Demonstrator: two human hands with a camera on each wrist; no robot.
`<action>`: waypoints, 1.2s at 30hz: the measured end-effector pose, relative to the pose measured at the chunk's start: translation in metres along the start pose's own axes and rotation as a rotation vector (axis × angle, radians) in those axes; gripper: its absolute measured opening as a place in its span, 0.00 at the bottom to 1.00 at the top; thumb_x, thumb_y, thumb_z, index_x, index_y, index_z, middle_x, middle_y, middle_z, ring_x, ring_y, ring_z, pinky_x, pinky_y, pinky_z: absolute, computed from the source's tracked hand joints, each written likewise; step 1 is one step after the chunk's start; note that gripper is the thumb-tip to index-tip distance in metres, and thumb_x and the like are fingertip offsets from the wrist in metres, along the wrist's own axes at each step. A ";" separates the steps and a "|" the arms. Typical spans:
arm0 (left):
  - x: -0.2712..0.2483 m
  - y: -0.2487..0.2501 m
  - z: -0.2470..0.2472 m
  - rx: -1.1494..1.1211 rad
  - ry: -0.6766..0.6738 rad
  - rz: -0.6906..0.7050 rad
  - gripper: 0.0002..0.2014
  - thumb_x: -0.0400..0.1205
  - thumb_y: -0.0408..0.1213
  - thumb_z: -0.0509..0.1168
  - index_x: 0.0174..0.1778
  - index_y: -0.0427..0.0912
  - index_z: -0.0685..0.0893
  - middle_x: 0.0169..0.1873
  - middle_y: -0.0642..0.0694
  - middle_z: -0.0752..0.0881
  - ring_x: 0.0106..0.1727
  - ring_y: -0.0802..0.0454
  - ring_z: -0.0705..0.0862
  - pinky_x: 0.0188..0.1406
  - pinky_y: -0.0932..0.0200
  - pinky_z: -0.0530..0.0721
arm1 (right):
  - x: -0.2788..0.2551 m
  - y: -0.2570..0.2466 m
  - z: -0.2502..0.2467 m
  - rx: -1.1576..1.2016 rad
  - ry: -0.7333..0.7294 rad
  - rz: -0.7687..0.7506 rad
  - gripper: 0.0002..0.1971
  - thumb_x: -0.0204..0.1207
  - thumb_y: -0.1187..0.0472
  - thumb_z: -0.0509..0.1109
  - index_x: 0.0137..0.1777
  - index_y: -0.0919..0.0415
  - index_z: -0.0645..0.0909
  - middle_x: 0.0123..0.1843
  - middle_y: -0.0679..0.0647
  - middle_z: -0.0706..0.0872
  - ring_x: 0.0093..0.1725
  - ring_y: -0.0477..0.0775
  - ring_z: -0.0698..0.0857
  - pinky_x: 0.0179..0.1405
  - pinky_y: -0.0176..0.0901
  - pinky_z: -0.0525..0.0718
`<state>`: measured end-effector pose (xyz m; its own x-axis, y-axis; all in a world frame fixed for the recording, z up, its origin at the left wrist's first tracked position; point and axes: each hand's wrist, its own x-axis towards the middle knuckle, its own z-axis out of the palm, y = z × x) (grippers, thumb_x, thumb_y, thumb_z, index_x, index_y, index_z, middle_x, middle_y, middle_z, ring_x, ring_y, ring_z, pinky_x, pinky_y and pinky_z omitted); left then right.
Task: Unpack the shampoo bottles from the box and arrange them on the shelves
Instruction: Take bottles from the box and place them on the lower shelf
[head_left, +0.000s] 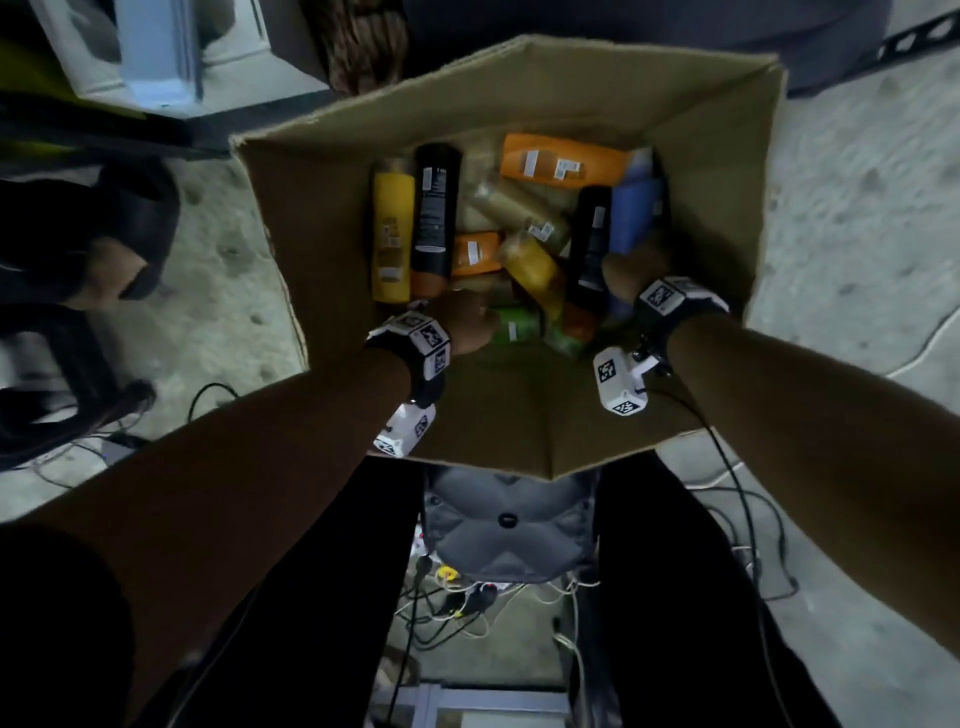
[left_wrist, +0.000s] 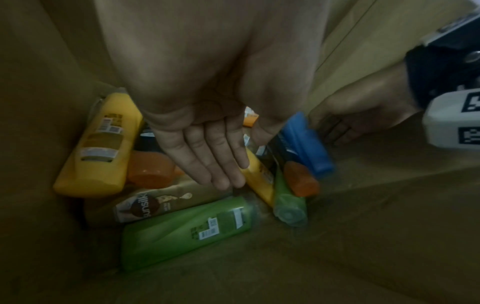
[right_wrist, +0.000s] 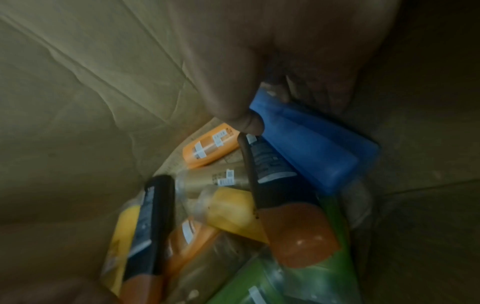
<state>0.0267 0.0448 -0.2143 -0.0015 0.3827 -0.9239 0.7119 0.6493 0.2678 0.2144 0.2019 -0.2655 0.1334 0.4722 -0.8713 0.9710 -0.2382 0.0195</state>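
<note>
A: OK, hands first. Left hand (left_wrist: 205, 148) is down inside the cardboard box (head_left: 322, 218), fingers (left_wrist: 197, 160) straight and together, holding nothing; the tips hover over or touch the pile, can't tell which.

B: And the right hand (head_left: 631, 273)?

A: Also in the box, at the blue bottle (right_wrist: 314, 148). Right-wrist view shows the thumb (right_wrist: 233, 98) on the bottle's near edge w/ the other fingers curled on its far side, so it's gripping that bottle. Pic is blurry, tho.

B: Where's the blue bottle lying?

A: Against the box's right wall, beside a black bottle (head_left: 589, 244) w/ an orange cap.

B: Rest of the shampoo?

A: All in the box bottom, lying flat in a jumble. Yellow bottle (head_left: 392, 239) and a second black bottle (head_left: 435, 213) side by side at the left. Orange bottle (head_left: 561, 166) across the far end. Green bottle (left_wrist: 187, 230) nearest the left hand, w/ a gold-brown "sunsilk" bottle (left_wrist: 166, 201) touching it. Smaller yellow bottle (head_left: 535, 273) tilted across the middle.

B: Outside the box?

A: Box sits on a pale concrete floor (head_left: 857, 208). Cables (head_left: 748, 519) trail on the floor near the person's legs.
</note>
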 end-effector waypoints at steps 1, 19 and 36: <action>0.003 -0.003 0.000 -0.012 -0.009 0.000 0.17 0.91 0.50 0.55 0.54 0.44 0.85 0.55 0.37 0.87 0.46 0.44 0.83 0.44 0.55 0.76 | 0.003 0.001 0.001 -0.005 0.000 0.015 0.35 0.86 0.49 0.59 0.89 0.60 0.56 0.85 0.64 0.67 0.81 0.66 0.72 0.76 0.55 0.72; 0.050 0.048 0.000 -0.329 0.067 0.032 0.14 0.89 0.46 0.61 0.54 0.41 0.87 0.47 0.42 0.88 0.45 0.45 0.86 0.43 0.54 0.81 | 0.047 0.006 0.018 0.151 0.113 -0.218 0.28 0.81 0.35 0.58 0.57 0.58 0.86 0.56 0.60 0.90 0.55 0.65 0.89 0.56 0.56 0.86; 0.104 0.076 -0.002 -0.570 0.078 0.156 0.35 0.85 0.35 0.70 0.87 0.40 0.65 0.80 0.38 0.77 0.79 0.39 0.77 0.76 0.40 0.78 | 0.018 0.014 0.033 0.436 -0.227 -0.050 0.36 0.88 0.38 0.59 0.85 0.65 0.69 0.81 0.65 0.76 0.78 0.67 0.78 0.77 0.63 0.76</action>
<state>0.0796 0.1351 -0.2897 0.0056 0.5352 -0.8447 0.2183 0.8237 0.5233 0.2240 0.1794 -0.2966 -0.0047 0.3071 -0.9517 0.7951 -0.5760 -0.1898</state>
